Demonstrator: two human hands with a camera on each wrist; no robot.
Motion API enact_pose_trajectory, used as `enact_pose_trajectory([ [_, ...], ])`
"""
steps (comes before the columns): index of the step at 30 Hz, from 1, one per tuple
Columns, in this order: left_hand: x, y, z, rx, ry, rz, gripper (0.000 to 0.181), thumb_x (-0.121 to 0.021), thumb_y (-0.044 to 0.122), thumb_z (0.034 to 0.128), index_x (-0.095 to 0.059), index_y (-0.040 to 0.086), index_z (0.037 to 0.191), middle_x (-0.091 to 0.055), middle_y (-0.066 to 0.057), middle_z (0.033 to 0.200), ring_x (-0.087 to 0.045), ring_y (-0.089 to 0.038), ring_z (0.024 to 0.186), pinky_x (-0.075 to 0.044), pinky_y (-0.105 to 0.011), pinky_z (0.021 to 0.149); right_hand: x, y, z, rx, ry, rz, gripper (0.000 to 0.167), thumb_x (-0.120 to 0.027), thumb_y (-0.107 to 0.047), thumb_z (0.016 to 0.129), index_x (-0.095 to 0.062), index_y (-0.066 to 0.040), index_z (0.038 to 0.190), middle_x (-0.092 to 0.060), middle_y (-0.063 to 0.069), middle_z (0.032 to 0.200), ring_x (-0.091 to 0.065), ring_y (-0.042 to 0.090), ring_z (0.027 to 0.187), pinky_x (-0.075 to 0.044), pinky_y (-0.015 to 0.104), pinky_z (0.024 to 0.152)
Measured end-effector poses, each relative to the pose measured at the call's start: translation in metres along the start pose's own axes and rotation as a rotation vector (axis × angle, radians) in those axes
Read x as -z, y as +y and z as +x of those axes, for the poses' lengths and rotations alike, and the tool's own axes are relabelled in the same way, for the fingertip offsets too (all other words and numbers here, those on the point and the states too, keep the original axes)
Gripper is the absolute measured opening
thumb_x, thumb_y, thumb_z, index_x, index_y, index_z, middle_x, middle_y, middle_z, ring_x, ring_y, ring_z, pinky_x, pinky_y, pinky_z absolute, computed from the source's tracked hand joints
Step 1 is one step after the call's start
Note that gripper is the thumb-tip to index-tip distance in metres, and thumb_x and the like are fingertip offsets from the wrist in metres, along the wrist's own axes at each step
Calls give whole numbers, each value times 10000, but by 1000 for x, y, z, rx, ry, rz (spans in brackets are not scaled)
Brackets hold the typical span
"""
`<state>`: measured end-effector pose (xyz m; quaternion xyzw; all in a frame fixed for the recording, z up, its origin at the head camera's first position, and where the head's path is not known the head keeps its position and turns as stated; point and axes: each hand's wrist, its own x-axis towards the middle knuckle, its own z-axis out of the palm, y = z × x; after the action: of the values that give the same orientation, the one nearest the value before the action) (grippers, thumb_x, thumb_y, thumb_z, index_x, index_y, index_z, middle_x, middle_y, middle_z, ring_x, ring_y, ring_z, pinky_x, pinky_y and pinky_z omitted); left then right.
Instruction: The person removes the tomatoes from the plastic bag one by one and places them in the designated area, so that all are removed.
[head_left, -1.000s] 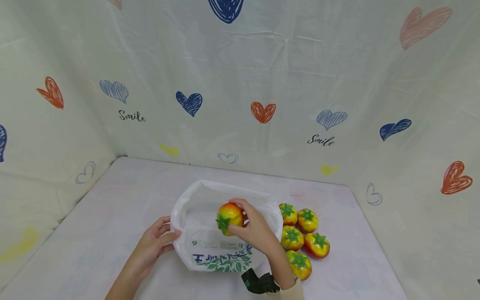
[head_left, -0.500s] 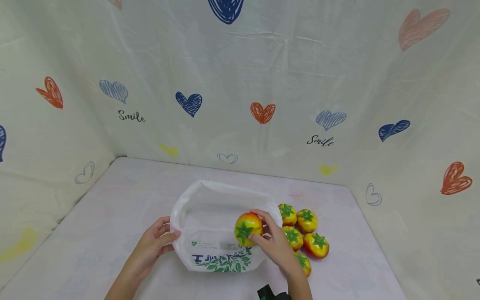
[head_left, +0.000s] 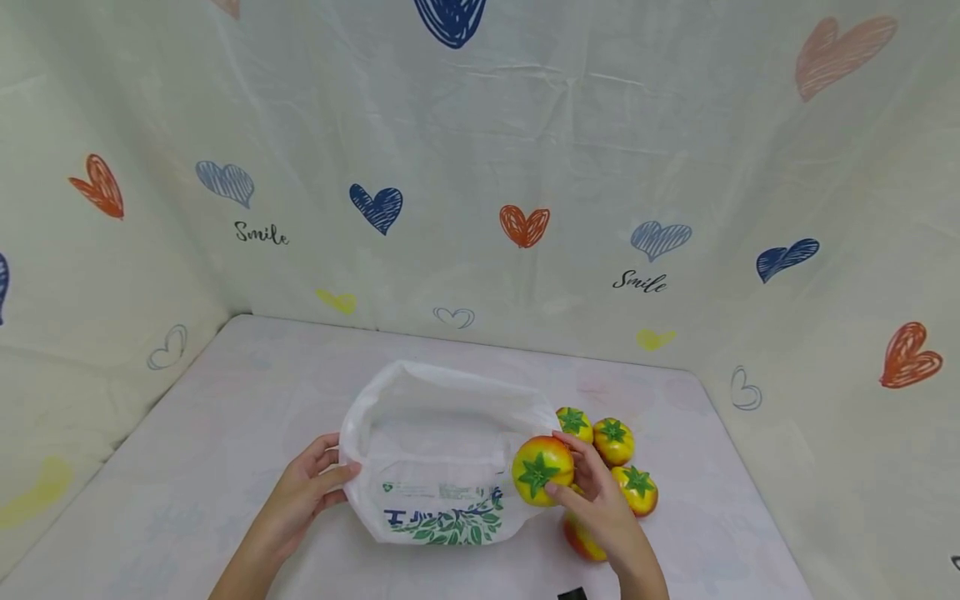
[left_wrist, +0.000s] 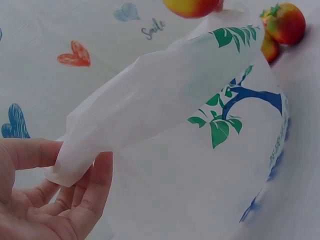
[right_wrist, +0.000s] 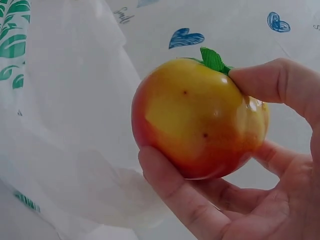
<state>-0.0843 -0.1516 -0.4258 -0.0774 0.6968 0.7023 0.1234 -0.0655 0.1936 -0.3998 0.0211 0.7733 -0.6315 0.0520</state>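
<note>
A white plastic bag [head_left: 431,467] printed with green leaves stands with its mouth spread wide. My left hand [head_left: 302,485] pinches its left rim between thumb and fingers, as the left wrist view shows of the bag's edge [left_wrist: 82,155]. In my right hand [head_left: 602,504] is a shiny yellow-red persimmon [head_left: 534,492] with a green star-shaped calyx, likely artificial. Thumb and fingers grip this persimmon [right_wrist: 200,120] from its right side. It is held at the bag's right rim, in front of other persimmons.
Several similar persimmons lie on the table right of the bag, including one at the back [head_left: 614,442], one farther right [head_left: 637,490] and one nearer [head_left: 583,540]. The right hand partly hides the group. A heart-printed sheet [head_left: 457,267] hangs behind the table [head_left: 300,358].
My right hand has moved right and slightly nearer with the persimmon, from over the bag's mouth to its right rim. The left hand and bag have stayed in place.
</note>
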Motion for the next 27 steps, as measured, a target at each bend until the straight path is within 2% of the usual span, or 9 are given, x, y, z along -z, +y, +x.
enact_pose_trajectory([
  [6, 0, 0, 0, -3, -4, -5, 507, -591, 127, 896, -361, 20, 1335, -593, -3, 1013, -618, -124, 845, -552, -262, 739, 19, 5, -10, -46, 18, 5, 595, -671, -126, 825, -412, -196, 1356, -505, 108, 1289, -553, 133, 1071, -499, 219, 843],
  [9, 0, 0, -1, -2, -3, -5, 505, -592, 126, 896, -363, 19, 1333, -590, 1, 1006, -617, -124, 844, -552, -262, 739, 29, 11, -13, -91, 42, 7, 600, -657, -160, 838, -388, -221, 1372, -483, 97, 1328, -534, 153, 1111, -487, 251, 867],
  [13, 1, 0, 0, 3, -3, -7, 509, -593, 127, 895, -360, 20, 1335, -587, -1, 1007, -616, -126, 847, -552, -263, 740, 40, 23, -18, -168, 81, -6, 632, -638, -245, 857, -328, -268, 1407, -419, 106, 1407, -476, 257, 1198, -477, 391, 932],
  [16, 1, 0, 0, 5, -1, -6, 513, -596, 124, 893, -359, 18, 1335, -589, 0, 1004, -615, -124, 847, -551, -263, 738, 48, 31, -22, -233, 107, -14, 661, -629, -316, 862, -279, -292, 1422, -387, 128, 1431, -479, 278, 1205, -460, 468, 958],
  [22, 1, 0, -1, -1, -3, -4, 516, -595, 117, 890, -357, 14, 1336, -587, 8, 996, -615, -118, 847, -550, -261, 738, 66, 50, -30, -297, 153, 53, 671, -599, -293, 888, -226, -256, 1444, -329, 165, 1445, -518, 197, 1131, -505, 369, 920],
  [27, 1, -1, 0, 5, 2, -2, 507, -597, 123, 890, -364, 20, 1328, -593, 10, 1000, -619, -117, 845, -550, -259, 742, 82, 70, -37, -359, 183, 102, 727, -596, -293, 890, -161, -222, 1469, -232, 205, 1483, -492, 216, 1148, -513, 385, 908],
])
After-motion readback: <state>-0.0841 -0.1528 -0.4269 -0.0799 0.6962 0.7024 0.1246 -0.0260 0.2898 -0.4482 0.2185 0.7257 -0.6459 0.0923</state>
